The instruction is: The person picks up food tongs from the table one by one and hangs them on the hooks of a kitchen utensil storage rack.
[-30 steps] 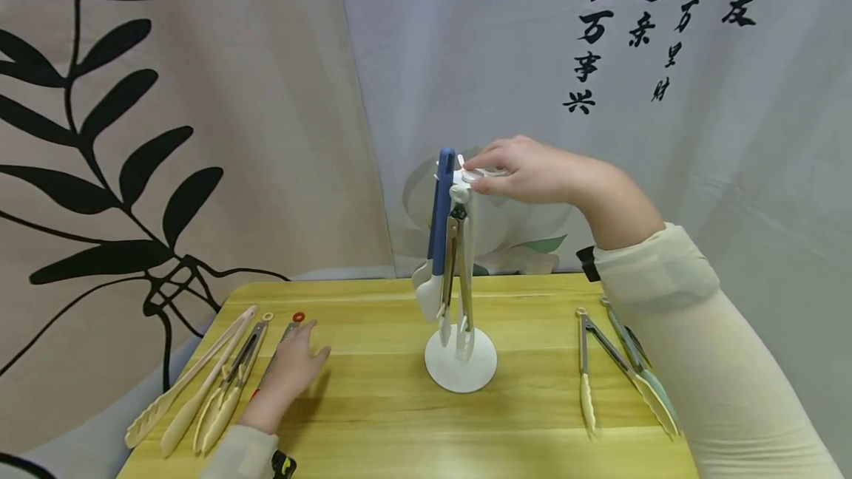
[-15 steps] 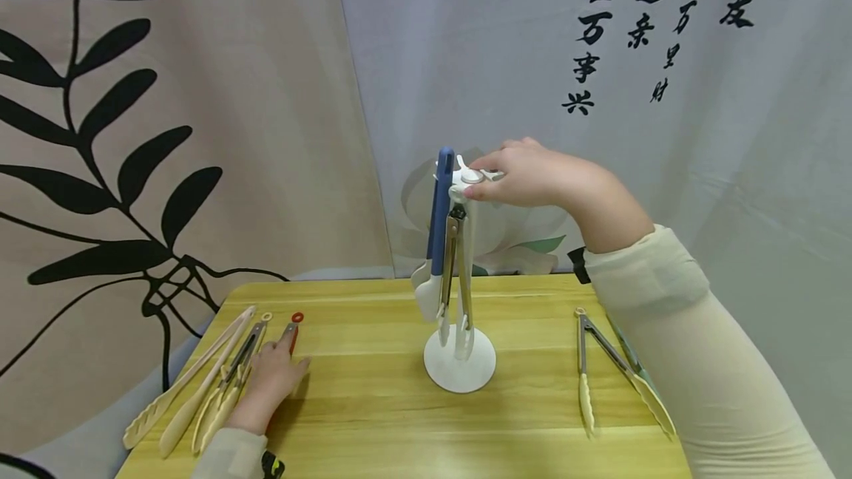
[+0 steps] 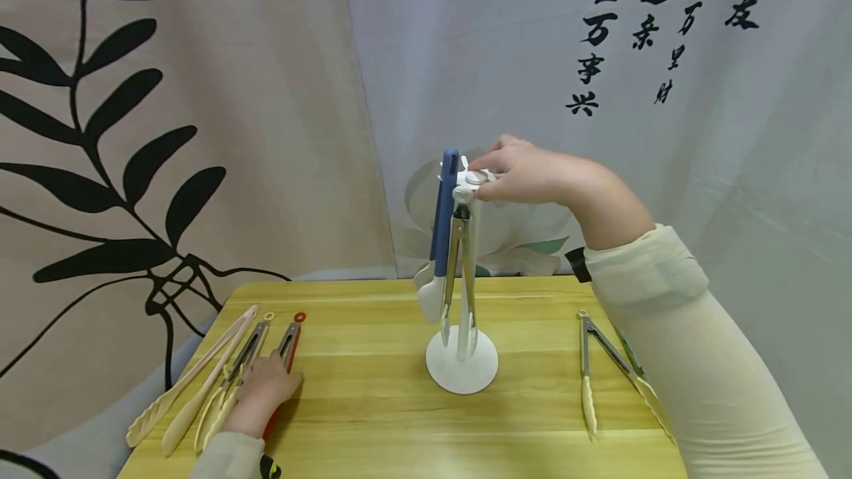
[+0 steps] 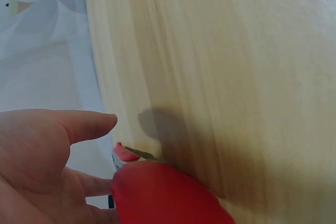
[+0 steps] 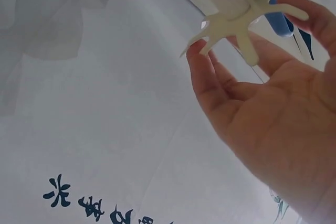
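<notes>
My left hand (image 3: pixel 269 386) is at red-and-metal tongs (image 3: pixel 291 337) lying on the left side of the table. In the left wrist view its thumb is straight and apart from the red tong tip (image 4: pixel 163 192), and the other fingers are partly behind that tip. My right hand (image 3: pixel 542 176) holds the hooked top (image 5: pixel 231 24) of a white utensil stand (image 3: pixel 462 375), with curled fingers and thumb around the hooks. From the stand hang blue-handled utensils (image 3: pixel 446 220) with pale heads and metal-armed tongs (image 3: pixel 455 250).
Cream tongs (image 3: pixel 200 406) and metal tongs with cream tips (image 3: pixel 233 372) lie left of my left hand. At the right lie splayed tongs (image 3: pixel 586 383); a teal utensil (image 3: pixel 629 353) is partly covered by my sleeve. A printed curtain (image 3: pixel 299 94) hangs behind the table.
My left hand has moved left and toward the near edge along the red tongs, uncovering more of their metal handle. The right hand stays at the top of the stand.
</notes>
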The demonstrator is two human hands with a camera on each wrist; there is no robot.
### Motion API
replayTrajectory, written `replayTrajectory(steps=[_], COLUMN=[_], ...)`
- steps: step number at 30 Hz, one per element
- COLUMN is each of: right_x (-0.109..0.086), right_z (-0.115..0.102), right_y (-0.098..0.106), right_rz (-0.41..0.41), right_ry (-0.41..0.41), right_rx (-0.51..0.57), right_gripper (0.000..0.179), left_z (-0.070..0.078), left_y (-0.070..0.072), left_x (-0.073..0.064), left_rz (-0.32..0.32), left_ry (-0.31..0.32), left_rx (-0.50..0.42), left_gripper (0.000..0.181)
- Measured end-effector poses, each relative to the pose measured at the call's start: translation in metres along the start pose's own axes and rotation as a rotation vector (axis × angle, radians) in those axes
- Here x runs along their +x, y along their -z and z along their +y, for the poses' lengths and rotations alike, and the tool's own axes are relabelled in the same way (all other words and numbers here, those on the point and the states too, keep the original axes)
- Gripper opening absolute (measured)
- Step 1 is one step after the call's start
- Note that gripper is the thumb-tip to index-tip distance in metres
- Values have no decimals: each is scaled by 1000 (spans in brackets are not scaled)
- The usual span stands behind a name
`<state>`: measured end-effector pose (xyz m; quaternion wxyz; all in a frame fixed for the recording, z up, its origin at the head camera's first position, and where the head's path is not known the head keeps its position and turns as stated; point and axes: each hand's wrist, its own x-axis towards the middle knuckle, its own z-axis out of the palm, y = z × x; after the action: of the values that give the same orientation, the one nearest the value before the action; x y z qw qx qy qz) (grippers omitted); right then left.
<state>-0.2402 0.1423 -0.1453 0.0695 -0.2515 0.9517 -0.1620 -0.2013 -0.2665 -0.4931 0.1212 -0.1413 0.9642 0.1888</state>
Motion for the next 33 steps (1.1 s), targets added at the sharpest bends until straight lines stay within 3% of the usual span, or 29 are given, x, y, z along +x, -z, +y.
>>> replayTrajectory(steps=[13,33], right_x=[1,4], right_z=[3,10], right_y=[-1,0], right_rz=[6,3], right_ry=[53,121], right_rx=[-5,13], right_gripper=[42,39], left_z=[-5,-10], left_y=[-5,1], left_x=[4,2], left_rz=[12,54], left_ry=[23,-72], left_rx=[4,51], left_gripper=[66,60])
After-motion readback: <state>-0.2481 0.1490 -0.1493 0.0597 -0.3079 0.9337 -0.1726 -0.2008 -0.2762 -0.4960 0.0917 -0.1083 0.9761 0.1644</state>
